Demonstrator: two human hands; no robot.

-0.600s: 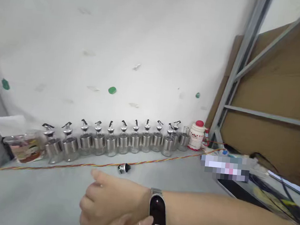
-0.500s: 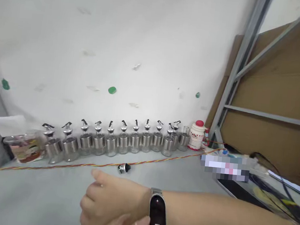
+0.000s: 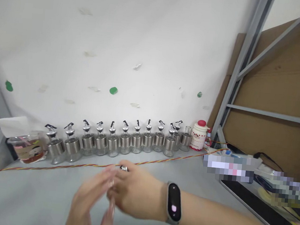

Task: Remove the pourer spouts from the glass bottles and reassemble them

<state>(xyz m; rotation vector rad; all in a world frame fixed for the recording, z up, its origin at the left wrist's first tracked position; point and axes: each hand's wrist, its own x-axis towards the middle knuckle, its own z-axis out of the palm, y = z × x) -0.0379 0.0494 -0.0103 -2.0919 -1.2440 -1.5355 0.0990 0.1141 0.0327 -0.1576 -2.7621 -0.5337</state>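
Note:
My right hand (image 3: 138,192), with a fitness band (image 3: 174,201) on its wrist, reaches in from the right over the table. Its fingers bend downward and their tips are partly hidden. My left hand (image 3: 85,196), blurred, comes up from the bottom edge with its fingers stretched and its thumb apart, holding nothing. Its fingertips meet or overlap the right fingers; whether they touch I cannot tell. Just beyond the right hand lies a loose pour spout (image 3: 124,167), mostly covered. Behind stands a row of glass oil bottles (image 3: 113,142) with steel sleeves, several with pour spouts.
A bottle without a spout (image 3: 185,139) stands at the row's right end, beside a white bottle with a red cap (image 3: 198,136). A twisted red-yellow wire (image 3: 81,165) crosses the table. At left is a clear plastic tub (image 3: 29,150); at right, a dark flat device (image 3: 255,205).
My right hand has moved right, now partly covering the loose spout. My left hand has risen from under the right wrist to the right hand's fingers. The view has shifted slightly.

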